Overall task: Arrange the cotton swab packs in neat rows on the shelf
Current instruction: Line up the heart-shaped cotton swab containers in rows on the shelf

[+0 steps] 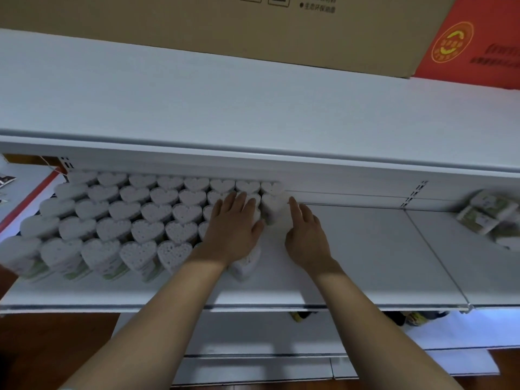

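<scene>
On the shelf (pixel 351 249), heart-shaped packs (pixel 126 218) are already set in close rows across the left part, and the right edge of the block is being squared: the left hand (pixel 233 229) is laid flat with straight fingers over the end packs, the right hand (pixel 306 235) is held open, fingers touching one pack (pixel 274 205). More packs (pixel 486 215) are left loose at far right, well apart; a box (pixel 225 29) is stood above, and nothing is seen blocking the bare shelf between

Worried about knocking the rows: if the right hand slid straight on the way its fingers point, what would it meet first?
The right hand points up and slightly left, toward the shelf's back. Most likely its fingertips meet the heart-shaped pack at the block's right end, which they already nearly touch. Depth is unclear.
</scene>
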A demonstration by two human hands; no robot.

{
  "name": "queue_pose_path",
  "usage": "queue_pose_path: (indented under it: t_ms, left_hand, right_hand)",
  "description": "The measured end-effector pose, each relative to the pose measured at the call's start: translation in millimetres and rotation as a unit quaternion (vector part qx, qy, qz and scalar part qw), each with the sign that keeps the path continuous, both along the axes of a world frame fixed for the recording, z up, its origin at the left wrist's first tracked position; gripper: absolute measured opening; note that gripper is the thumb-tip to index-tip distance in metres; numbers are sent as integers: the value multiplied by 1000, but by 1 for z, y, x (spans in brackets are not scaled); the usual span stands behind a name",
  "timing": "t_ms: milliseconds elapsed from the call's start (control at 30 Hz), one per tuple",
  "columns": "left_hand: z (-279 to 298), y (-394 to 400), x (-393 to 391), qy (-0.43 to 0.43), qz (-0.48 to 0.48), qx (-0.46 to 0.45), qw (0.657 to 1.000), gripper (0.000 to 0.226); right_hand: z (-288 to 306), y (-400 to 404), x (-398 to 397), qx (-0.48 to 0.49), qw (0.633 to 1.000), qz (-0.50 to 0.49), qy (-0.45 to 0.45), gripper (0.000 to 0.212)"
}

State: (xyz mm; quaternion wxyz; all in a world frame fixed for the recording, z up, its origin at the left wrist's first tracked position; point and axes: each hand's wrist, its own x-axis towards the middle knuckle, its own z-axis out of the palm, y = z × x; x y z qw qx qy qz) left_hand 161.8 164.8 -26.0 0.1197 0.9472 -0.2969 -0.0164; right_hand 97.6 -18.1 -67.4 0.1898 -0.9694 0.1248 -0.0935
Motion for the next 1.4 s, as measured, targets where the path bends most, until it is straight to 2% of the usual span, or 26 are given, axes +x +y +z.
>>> queue_pose_path:
  t_ms: [167,367,500,933,1133,1267,1400]
  left_hand:
    - [1,-29,-14,-44,-16,-82,996,79]
    - [6,-90,-54,-14,-21,-71,997,59]
    - [12,-143,-91,-15,-49,-54,997,60]
    - [26,-346,-241,-12,-100,-68,993,60]
    - [20,-404,-253,-2,-104,-44,994,60]
    - [16,-439,-235,12,-108,-52,993,61]
    - [18,-476,-210,46,-109,-56,991,62]
  right_hand:
    - [-1,-25,-30,-12,999,-30,-25,66]
    - [7,-71,-81,-21,997,-75,-10,61]
    - [14,-114,-125,-22,995,-91,-46,51]
    - [34,-311,-284,-43,983,-166,-68,56]
    - [39,-379,-285,-37,978,-195,-66,56]
    - [43,-415,-263,-51,976,-207,-51,59]
    - [39,-452,-236,-66,978,-181,-83,53]
